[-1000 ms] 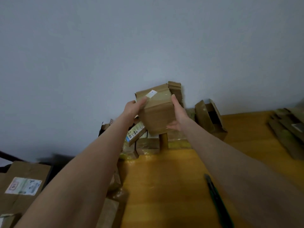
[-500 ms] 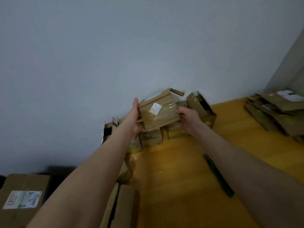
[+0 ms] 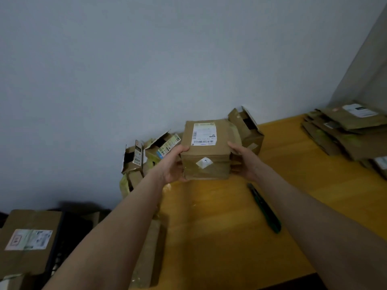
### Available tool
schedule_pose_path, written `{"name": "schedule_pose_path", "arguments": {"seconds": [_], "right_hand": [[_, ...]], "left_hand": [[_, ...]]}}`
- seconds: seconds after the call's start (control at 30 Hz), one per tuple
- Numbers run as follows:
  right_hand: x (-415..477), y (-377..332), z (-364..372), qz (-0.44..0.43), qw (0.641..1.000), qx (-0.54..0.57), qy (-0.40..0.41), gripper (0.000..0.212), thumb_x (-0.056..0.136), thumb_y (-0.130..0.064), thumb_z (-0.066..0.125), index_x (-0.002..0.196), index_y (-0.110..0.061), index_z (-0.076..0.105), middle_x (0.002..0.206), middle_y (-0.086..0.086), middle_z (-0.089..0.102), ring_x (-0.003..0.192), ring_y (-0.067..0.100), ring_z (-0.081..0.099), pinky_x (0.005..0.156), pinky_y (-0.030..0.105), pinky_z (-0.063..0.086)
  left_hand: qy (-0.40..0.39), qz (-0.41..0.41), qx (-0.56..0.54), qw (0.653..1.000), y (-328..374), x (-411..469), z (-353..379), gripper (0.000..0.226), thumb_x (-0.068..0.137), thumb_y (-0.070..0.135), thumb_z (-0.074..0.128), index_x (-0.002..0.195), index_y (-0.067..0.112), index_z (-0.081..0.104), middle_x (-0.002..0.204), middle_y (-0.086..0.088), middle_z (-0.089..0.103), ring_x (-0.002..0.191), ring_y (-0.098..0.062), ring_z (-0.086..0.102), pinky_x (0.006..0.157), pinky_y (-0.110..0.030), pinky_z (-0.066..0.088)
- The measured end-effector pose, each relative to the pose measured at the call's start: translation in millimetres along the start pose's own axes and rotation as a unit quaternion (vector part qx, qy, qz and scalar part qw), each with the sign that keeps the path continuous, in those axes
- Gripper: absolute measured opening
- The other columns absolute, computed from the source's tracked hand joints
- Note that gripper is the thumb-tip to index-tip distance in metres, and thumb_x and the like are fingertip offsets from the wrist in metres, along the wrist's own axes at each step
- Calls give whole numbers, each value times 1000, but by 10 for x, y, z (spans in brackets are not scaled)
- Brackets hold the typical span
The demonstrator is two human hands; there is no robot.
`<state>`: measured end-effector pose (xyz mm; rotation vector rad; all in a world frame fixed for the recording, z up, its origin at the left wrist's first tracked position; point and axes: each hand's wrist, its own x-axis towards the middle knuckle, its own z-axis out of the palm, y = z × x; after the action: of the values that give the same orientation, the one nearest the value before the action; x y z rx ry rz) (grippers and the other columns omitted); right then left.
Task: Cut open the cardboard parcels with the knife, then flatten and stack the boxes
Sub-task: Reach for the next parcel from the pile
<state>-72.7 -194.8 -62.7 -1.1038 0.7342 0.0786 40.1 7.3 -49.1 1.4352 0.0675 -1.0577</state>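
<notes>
Brown taped cardboard parcel [image 3: 206, 151] with a white shipping label is gripped on opposite sides by left hand [image 3: 173, 166] and right hand [image 3: 244, 162], over the yellow wooden table [image 3: 219, 237]. Green knife [image 3: 265, 208] lies on bare tabletop near the right forearm. Opened boxes [image 3: 146, 155] crowd the wall behind; flattened stack [image 3: 345, 132] sits far right.

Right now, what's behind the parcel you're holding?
Opened boxes by the wall; the parcel, gripped by left hand and right hand, hides anything directly behind it.
</notes>
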Motion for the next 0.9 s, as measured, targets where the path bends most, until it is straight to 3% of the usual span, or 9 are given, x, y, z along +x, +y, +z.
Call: {"name": "schedule_pose_path", "arguments": {"seconds": [0.07, 0.17, 0.27, 0.37, 0.5, 0.67, 0.73, 0.8, 0.9], "right_hand": [[-12, 66, -105, -8, 998, -54, 32, 69, 78, -44, 74, 136, -14, 47, 129, 5, 54, 114, 26, 51, 95, 42, 41], [15, 142, -279, -67, 982, -146, 101, 97, 75, -38, 79, 150, -11, 24, 152, 7, 33, 137, 28, 34, 105, 43, 35], [32, 154, -389, -102, 967, -194, 128, 105, 75, -40, 80, 153, -13, 14, 158, 10, 19, 143, 29, 25, 111, 44, 31], [31, 166, -425, -114, 961, -230, 102, 100, 78, -45, 75, 154, -15, 16, 159, 8, 20, 144, 29, 24, 113, 46, 30], [36, 276, -444, -78, 978, -187, 49, 92, 84, -51, 67, 154, -15, 18, 157, 6, 27, 140, 27, 32, 112, 45, 32], [122, 535, -428, -38, 963, -259, 57, 76, 85, -40, 70, 145, -7, 36, 144, 12, 44, 126, 28, 48, 104, 40, 42], [137, 648, -373, -29, 951, -304, 46, 63, 84, -34, 72, 136, -7, 47, 129, 10, 57, 107, 23, 58, 92, 36, 49], [155, 715, -334, -17, 940, -335, 54, 60, 81, -32, 73, 131, -11, 49, 117, 6, 59, 92, 18, 56, 82, 34, 49], [197, 726, -349, 15, 918, -394, 49, 67, 75, -33, 76, 131, -13, 46, 111, 3, 55, 98, 20, 55, 92, 40, 50]], "left_hand": [[29, 22, 31, 999, -61, 3, 19, 44, 86, 34, 60, 128, 24, 52, 122, -10, 54, 112, -32, 53, 96, -54, 47], [63, 47, 85, 993, -80, -62, 67, 39, 87, 21, 59, 122, 36, 52, 124, -7, 51, 111, -29, 51, 90, -48, 51], [47, 46, 201, 977, -49, -106, 87, 64, 74, 26, 68, 133, 34, 46, 128, -6, 51, 112, -28, 54, 85, -44, 53], [18, 45, 386, 921, -16, -154, 251, 85, 65, 30, 71, 142, 33, 34, 133, -8, 48, 113, -26, 57, 95, -42, 52], [25, 82, 581, 809, -214, -104, 531, 97, 75, 26, 74, 152, 31, 15, 152, -8, 12, 138, -34, 25, 113, -48, 33], [9, 55, 745, 665, -490, 24, 432, 116, 75, 40, 76, 152, 36, -10, 158, -12, -11, 144, -38, 16, 119, -51, 15], [-2, 16, 756, 654, -589, 68, 405, 118, 75, 40, 76, 152, 36, -14, 159, -14, -13, 145, -40, 10, 119, -54, 13], [5, 10, 753, 658, -665, 134, 437, 118, 74, 49, 74, 153, 33, -12, 160, -15, -12, 146, -41, 3, 118, -56, 10], [29, 8, 756, 654, -677, 246, 497, 126, 69, 65, 72, 153, 29, -14, 160, -16, -13, 148, -37, -4, 116, -60, 3]]}}
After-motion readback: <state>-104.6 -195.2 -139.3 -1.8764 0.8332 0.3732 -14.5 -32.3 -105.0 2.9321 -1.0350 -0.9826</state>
